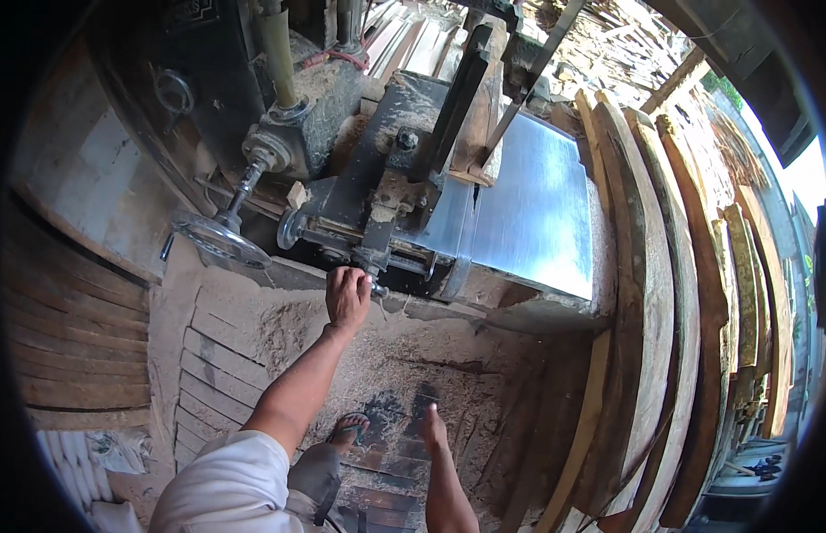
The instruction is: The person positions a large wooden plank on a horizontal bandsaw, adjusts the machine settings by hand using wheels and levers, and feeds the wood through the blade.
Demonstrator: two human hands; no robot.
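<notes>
My left hand (347, 296) reaches forward and grips a small metal handle (376, 288) at the front lower edge of a band saw's fence assembly (377, 191). The saw's shiny steel table (528, 209) lies to the right, with the thin blade (474, 191) rising from its slot. My right hand (432, 425) hangs low beside my leg, fingers loosely together, holding nothing. A round handwheel (221, 240) on a shaft sits left of my left hand.
Long rough wooden planks (648, 293) lean stacked along the right of the saw table. Sawdust covers the brick floor (253, 342). My sandalled foot (346, 433) stands on dark slats. Curved boards (71, 346) pile at the left, and the dark machine body (209, 71) stands behind.
</notes>
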